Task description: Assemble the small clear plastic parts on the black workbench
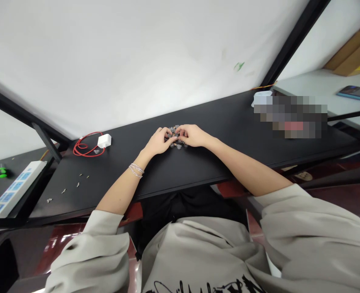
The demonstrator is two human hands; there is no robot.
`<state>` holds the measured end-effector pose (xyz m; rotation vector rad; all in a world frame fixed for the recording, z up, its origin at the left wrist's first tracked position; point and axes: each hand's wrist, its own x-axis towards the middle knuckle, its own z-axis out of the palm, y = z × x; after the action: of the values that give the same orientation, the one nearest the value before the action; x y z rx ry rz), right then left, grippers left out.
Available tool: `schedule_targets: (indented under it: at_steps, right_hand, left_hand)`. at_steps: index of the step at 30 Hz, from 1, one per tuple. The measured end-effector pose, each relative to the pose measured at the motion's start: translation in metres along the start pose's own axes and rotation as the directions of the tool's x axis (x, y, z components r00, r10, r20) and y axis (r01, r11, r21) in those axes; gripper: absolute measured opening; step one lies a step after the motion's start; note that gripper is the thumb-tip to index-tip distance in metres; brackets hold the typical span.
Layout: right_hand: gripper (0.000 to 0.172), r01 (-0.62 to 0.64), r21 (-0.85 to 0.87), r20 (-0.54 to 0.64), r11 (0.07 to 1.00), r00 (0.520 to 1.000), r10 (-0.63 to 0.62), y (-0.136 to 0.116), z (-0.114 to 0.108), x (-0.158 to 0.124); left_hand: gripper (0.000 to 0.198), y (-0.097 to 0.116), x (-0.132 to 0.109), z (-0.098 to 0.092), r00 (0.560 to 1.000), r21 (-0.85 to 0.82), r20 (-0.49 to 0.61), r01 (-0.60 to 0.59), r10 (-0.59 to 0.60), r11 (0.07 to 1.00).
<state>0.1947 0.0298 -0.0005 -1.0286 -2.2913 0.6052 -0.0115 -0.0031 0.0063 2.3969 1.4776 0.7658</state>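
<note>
**Left hand [158, 141] and right hand [192, 135] clasping a cluster of small parts [174, 137]**

I'm following the head camera feed, and both hands are working together at the middle of a black tabletop [180, 171]. The fingers of each hand are curling over the cluster from opposite sides and touching it. They look clamped on it, but I can't tell which single piece each hand is pinching. The cluster is sitting between the two hands, showing grey pieces with a few brass glints, and the fingers are hiding much of it.

Silver bracelets [136, 170] are circling the left wrist, and pale beige sleeves [106, 244] are ending well up the forearms. To the left of the hands, a coiled red cable [86, 145] is lying against a white plug block [104, 141], and small pale bits [64, 190] are scattered nearer the table's front edge. Farther left, a white power strip [18, 189] with blue panels is lying near green pieces [3, 171] on another black surface. To the right, a pixelated patch [289, 116] is hiding whatever is there, and a phone [358, 93] is lying on a white counter [314, 87].
</note>
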Motion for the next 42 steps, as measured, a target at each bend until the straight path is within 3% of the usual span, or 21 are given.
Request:
schedule_targets:
  at_steps: [3, 7, 12, 18, 23, 29, 35, 42]
  right_hand:
    - [0.019, 0.010, -0.009, 0.005, 1.000, 1.000, -0.010, -0.001, -0.001, 0.000]
    - [0.021, -0.009, -0.021, 0.011, 1.000, 1.000, 0.009, -0.001, 0.000, 0.000]
    - [0.030, -0.006, -0.068, 0.004, 0.998, 1.000, 0.006, 0.001, 0.001, 0.001]
    - [0.032, 0.015, -0.100, -0.014, 0.995, 1.000, -0.016, 0.001, 0.001, 0.001]
    - [0.025, -0.003, -0.103, -0.076, 0.995, 0.997, -0.005, 0.000, -0.005, 0.000]
    - [0.015, -0.030, -0.020, -0.093, 0.999, 0.995, 0.028, 0.000, -0.008, 0.000]
    - [0.010, -0.049, 0.111, -0.057, 0.993, 0.997, 0.055, -0.001, -0.007, -0.001]
    - [0.014, -0.024, 0.079, -0.005, 0.997, 1.000, 0.024, 0.002, -0.007, -0.001]
  left_hand:
    - [0.029, 0.003, -0.001, 0.000, 0.999, 0.023, 0.026, -0.025, 0.025, 0.999]
    - [0.020, 0.003, 0.000, -0.002, 0.995, -0.069, 0.088, 0.047, -0.041, 0.997]
    - [0.019, 0.003, 0.000, -0.002, 0.993, -0.127, 0.088, 0.094, -0.083, 0.987]
    - [0.018, 0.004, 0.000, 0.000, 0.996, -0.084, 0.079, 0.059, -0.052, 0.995]
    - [0.029, -0.001, -0.002, -0.003, 0.998, -0.100, 0.046, 0.035, -0.031, 0.994]
    - [0.028, -0.007, 0.000, -0.009, 0.991, -0.158, 0.131, 0.032, -0.011, 0.987]
    - [0.025, -0.005, 0.000, -0.011, 0.987, -0.153, 0.158, 0.014, 0.010, 0.988]
    - [0.017, -0.002, -0.001, -0.011, 0.989, -0.121, 0.140, -0.038, 0.055, 0.992]
